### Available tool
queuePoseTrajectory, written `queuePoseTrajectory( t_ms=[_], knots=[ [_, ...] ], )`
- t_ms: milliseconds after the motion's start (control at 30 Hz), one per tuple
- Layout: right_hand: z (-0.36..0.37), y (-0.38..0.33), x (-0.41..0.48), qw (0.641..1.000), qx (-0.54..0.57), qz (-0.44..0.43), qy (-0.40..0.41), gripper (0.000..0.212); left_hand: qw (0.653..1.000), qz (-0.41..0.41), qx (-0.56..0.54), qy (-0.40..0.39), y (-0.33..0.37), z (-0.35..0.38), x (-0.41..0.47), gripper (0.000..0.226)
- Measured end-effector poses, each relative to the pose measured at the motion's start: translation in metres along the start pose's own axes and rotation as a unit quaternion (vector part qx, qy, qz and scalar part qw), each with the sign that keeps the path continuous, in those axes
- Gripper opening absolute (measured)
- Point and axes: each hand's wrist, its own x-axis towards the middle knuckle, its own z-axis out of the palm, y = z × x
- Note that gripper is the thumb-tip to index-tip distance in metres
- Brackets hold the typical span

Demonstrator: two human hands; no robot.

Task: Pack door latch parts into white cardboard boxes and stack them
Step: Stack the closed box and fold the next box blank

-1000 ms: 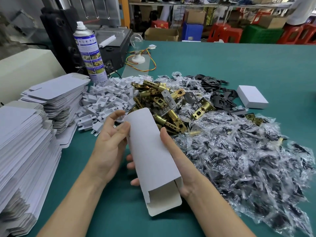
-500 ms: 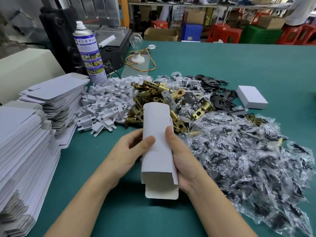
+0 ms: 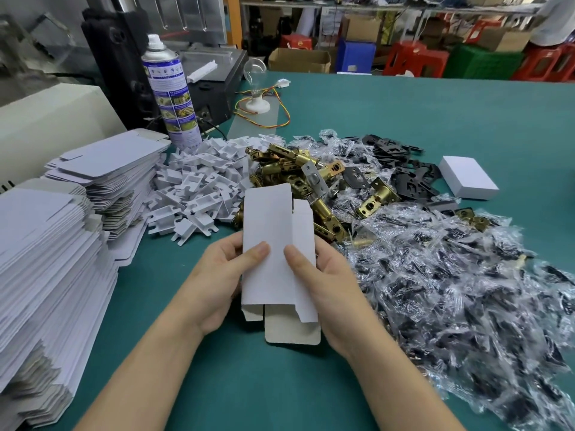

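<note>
**While One Box Takes Shape, the Parts Wait**

Though it now stands open as a squared sleeve, the carton [image 3: 267, 244] holds nothing as far as can be seen; its near flaps hang loose and unfolded. Both hands grasp it just above the table [image 3: 435, 104]: the left hand [image 3: 217, 284] and the right hand [image 3: 329, 284] each press a thumb on its front face, with fingers wrapped behind.

Judging by the scene, the job is barely begun. Only one closed white box [image 3: 468, 177] lies finished, far right, alone (so no stack yet). Just beyond the carton sit the brass latches [image 3: 311, 181], with white plastic inserts [image 3: 199, 188] to their left, black plates [image 3: 404, 169] behind and a wide heap of bagged parts [image 3: 451, 290] on the right. Tall piles of flat blanks [image 3: 46, 259] fill the left edge.

A second ago the blank was tilted and bowed, the left hand up near its far end. Half a second ago it was a rounded tube. Now a side panel shows, its creases sharp.
</note>
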Motion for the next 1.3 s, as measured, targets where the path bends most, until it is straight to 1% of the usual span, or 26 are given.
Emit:
queuePoseTrajectory(
  t_ms=[100,333,400,467,533,567,633,667,700,767,800,833,900,967,1000,1067,1167,1233,1300],
  knots=[
    [-0.002,0.002,0.000,1.000,-0.007,-0.006,0.019,0.024,1.000,-0.004,-0.018,-0.014,-0.001,0.001,0.000,0.040],
    [-0.004,-0.001,0.000,1.000,0.017,0.001,0.010,0.026,0.999,-0.007,-0.051,-0.019,0.000,0.000,0.000,0.038],
    [-0.003,-0.001,0.000,1.000,0.011,-0.007,0.007,0.027,0.999,0.000,-0.039,-0.019,0.000,0.000,0.000,0.036],
    [-0.003,-0.002,0.000,1.000,0.006,-0.019,0.010,0.027,0.999,0.044,0.029,0.010,0.000,0.003,0.000,0.040],
    [-0.002,-0.004,0.000,0.999,0.022,-0.027,0.010,0.029,0.981,0.112,0.141,0.078,0.000,0.005,0.001,0.046],
    [-0.002,-0.005,0.000,0.999,0.036,-0.024,0.002,0.035,0.967,0.146,0.185,0.098,-0.001,0.005,0.002,0.048],
    [0.001,-0.007,-0.002,0.997,0.070,-0.016,-0.024,0.050,0.954,0.178,0.226,0.089,-0.002,0.006,0.002,0.050],
    [0.003,-0.008,-0.003,0.996,0.076,-0.021,-0.039,0.055,0.957,0.175,0.223,0.066,-0.002,0.007,0.001,0.050],
    [0.005,-0.008,-0.004,0.996,0.067,-0.033,-0.049,0.056,0.966,0.162,0.200,0.032,-0.002,0.010,-0.002,0.054],
    [0.007,-0.008,-0.005,0.997,0.013,-0.055,-0.058,0.043,0.987,0.110,0.111,-0.030,-0.001,0.013,-0.007,0.065],
    [0.008,-0.009,-0.005,0.996,-0.022,-0.064,-0.057,0.038,0.992,0.093,0.074,-0.051,0.000,0.013,-0.009,0.065],
    [0.007,-0.007,-0.005,0.994,-0.055,-0.078,-0.049,0.041,0.993,0.086,0.053,-0.054,0.002,0.013,-0.011,0.064],
    [0.004,-0.003,-0.006,0.988,-0.097,-0.118,-0.021,0.052,0.996,0.075,0.029,-0.025,0.005,0.013,-0.011,0.053],
    [0.003,-0.002,-0.004,0.983,-0.098,-0.153,0.008,0.055,0.998,0.061,0.001,0.000,0.005,0.013,-0.009,0.039],
    [0.003,-0.002,-0.003,0.982,-0.092,-0.165,0.023,0.055,0.998,0.056,-0.014,0.007,0.005,0.013,-0.008,0.037],
    [0.003,-0.003,-0.001,0.981,-0.072,-0.173,0.047,0.053,0.998,0.057,-0.037,0.001,0.006,0.012,-0.009,0.036],
    [0.002,-0.004,0.000,0.981,-0.072,-0.169,0.054,0.047,0.997,0.069,-0.011,-0.029,0.007,0.013,-0.012,0.038],
    [0.002,-0.005,-0.001,0.980,-0.085,-0.172,0.056,0.046,0.995,0.085,0.001,-0.043,0.005,0.016,-0.012,0.041],
    [0.000,-0.005,-0.001,0.979,-0.086,-0.174,0.068,0.044,0.992,0.124,0.014,-0.029,0.003,0.019,-0.011,0.046]
  ],
)
